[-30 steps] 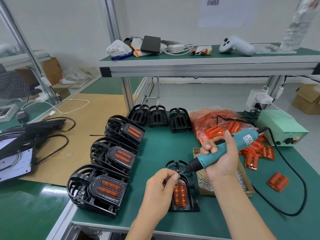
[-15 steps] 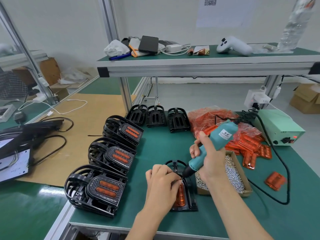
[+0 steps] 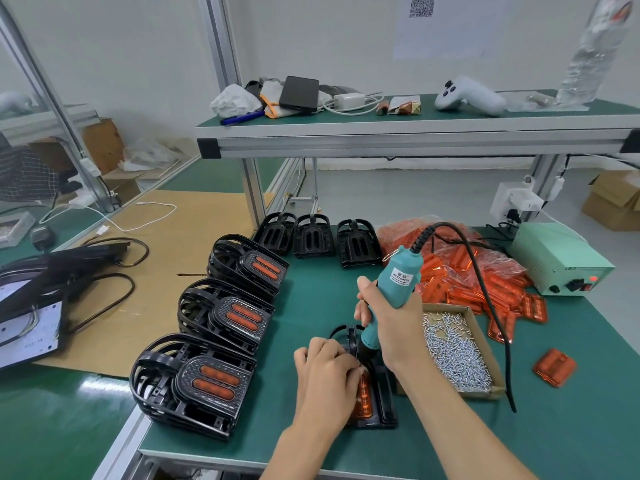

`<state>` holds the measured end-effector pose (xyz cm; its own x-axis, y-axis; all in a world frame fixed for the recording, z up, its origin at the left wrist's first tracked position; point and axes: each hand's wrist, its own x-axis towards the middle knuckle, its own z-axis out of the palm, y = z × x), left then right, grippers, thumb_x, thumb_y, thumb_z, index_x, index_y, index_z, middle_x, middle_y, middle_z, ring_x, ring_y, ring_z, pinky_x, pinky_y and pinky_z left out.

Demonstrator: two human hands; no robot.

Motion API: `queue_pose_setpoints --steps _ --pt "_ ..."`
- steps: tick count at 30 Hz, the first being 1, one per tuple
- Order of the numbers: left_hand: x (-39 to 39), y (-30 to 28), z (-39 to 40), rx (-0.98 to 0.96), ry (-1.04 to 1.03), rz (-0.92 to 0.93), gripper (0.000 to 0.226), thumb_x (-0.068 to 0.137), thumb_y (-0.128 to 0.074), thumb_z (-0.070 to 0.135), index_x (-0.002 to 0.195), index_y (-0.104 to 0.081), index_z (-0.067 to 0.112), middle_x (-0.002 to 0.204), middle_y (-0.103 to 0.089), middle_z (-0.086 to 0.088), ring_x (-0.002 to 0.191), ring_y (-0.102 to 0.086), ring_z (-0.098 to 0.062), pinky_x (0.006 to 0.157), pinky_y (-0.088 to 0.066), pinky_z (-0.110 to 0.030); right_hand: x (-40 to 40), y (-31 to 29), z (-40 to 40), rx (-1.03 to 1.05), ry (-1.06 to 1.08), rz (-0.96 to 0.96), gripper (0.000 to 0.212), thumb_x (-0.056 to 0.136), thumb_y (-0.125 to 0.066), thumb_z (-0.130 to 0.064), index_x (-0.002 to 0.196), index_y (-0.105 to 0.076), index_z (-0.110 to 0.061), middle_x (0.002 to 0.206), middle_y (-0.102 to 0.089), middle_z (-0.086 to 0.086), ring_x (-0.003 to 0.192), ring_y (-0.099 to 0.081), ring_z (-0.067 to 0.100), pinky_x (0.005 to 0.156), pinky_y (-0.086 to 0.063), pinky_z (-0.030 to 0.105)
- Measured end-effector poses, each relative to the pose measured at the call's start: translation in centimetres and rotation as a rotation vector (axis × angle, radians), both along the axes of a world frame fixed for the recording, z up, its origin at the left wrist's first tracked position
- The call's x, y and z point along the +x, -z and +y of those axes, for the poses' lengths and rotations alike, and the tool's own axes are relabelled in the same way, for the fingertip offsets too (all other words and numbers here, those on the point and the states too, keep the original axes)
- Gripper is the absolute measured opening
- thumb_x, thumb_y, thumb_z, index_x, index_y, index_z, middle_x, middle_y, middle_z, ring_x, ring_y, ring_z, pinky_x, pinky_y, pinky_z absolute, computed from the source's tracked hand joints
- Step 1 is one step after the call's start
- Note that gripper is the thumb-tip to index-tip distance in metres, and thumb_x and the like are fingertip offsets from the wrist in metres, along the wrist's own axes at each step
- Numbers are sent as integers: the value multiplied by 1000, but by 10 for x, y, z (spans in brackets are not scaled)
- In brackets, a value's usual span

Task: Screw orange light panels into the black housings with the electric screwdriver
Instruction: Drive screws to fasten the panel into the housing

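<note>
A shallow cardboard box (image 3: pixel 483 344) sits on the green counter (image 3: pixel 311 296), just right of the work, holding a loose heap of small silver screws (image 3: pixel 453 355). Behind it, a clear plastic bag (image 3: pixel 446 251) spills orange light panels (image 3: pixel 505 289) onto the counter; one panel (image 3: pixel 554 367) lies apart to the right. The right hand (image 3: pixel 391 320) grips the teal electric screwdriver (image 3: pixel 391 289) nearly upright, its tip down in the black housing (image 3: pixel 382 403) near the counter's front edge. The left hand (image 3: pixel 329 372), fingers curled, rests on the housing over its orange panel (image 3: pixel 364 398); it seems to pinch something, though the fingertips hide it.
</note>
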<state>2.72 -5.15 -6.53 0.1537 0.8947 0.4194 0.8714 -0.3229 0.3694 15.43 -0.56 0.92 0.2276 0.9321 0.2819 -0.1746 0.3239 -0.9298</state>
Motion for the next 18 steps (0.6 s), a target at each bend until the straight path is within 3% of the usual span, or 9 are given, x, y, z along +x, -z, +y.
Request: queue_pose_setpoints --steps 13,18 --pt "-4 7 1 8 -14 -67 10 84 -75 45 81 -76 35 80 -49 21 90 -44 -10 76 -24 -33 -3 -2 -3 2 -64 -101 40 89 -76 -39 61 -57 -17 52 -54 12 54 -58 27 65 -54 50" --pt "-2 4 1 6 -13 -59 9 84 -76 43 81 -77 35 79 -50 20 90 -45 -10 77 -27 -33 -3 -1 -2 -8 -30 -107 41 89 -76 -39 59 -58 -18 51 -54 11 53 -59 26 65 -55 44"
